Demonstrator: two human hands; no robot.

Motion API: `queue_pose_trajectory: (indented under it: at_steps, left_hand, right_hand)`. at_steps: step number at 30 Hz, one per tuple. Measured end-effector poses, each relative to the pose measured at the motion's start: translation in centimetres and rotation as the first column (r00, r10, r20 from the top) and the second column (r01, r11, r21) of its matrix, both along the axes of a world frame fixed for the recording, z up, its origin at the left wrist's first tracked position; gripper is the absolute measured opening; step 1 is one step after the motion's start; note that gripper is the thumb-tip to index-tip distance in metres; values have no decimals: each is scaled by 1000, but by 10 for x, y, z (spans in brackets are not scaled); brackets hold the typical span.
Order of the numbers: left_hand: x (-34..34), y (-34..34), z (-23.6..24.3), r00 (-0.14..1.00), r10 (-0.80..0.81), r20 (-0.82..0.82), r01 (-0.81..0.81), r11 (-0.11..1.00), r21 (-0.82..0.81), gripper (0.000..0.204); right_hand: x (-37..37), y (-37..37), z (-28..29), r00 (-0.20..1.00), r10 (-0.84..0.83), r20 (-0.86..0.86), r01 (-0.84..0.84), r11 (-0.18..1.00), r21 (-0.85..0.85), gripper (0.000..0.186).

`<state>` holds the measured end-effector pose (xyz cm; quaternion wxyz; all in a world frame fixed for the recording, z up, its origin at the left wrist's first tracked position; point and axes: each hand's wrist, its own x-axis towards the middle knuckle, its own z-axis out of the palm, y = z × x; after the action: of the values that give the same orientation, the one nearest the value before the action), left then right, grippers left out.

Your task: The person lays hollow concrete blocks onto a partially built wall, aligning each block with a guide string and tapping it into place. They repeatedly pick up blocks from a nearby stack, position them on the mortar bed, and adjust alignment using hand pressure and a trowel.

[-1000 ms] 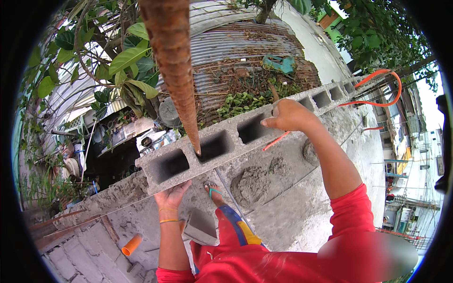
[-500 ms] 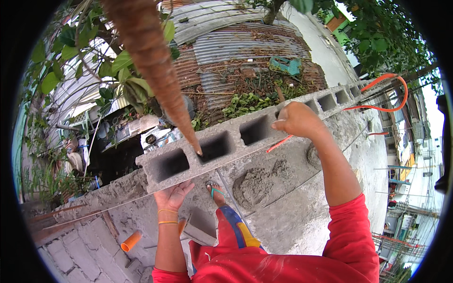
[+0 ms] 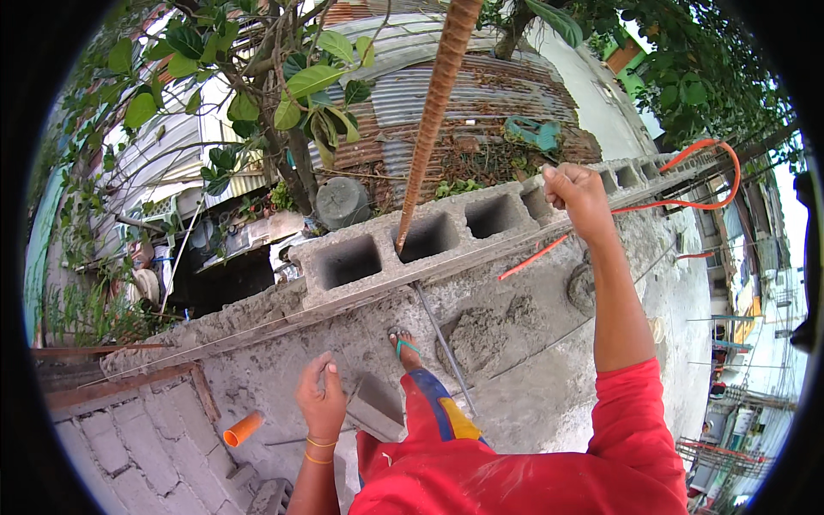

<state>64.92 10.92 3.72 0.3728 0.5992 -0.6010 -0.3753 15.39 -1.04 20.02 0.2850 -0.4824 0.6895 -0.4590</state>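
A row of hollow concrete blocks runs diagonally across the view atop a mortar-covered ledge. A rusty rebar rises from a cavity of the nearest block. My left hand is below this block, apart from it, empty, with fingers loosely bent and parted. My right hand is at the top of the row, right of the rebar, fingers curled in; what they hold, if anything, is hidden. A heap of wet mortar lies on the concrete beside my sandalled foot.
An orange pipe and a loose block are at lower left. An orange hose loops at the right. Beyond the blocks are branches, a grey bucket and corrugated roofing, with a drop into clutter at left.
My left hand has come away from the block's underside and moved down. My right hand has shifted up and right, fingers more curled. The view has shifted around the rebar.
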Motion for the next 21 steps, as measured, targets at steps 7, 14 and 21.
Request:
queue_pose_trajectory:
  at_steps: [7,14,21]
  left_hand:
    - [-45,-135,108,860,76,504,91,950,-298,25]
    - [-74,-174,111,754,-20,656,-31,997,66,44]
    - [-73,-183,105,721,-35,692,-20,997,72,43]
  right_hand:
    - [12,-51,-28,701,289,652,-87,942,-324,49]
    - [20,-74,-60,720,293,629,-169,953,-251,45]
    - [18,-80,-68,737,272,619,-223,962,-157,42]
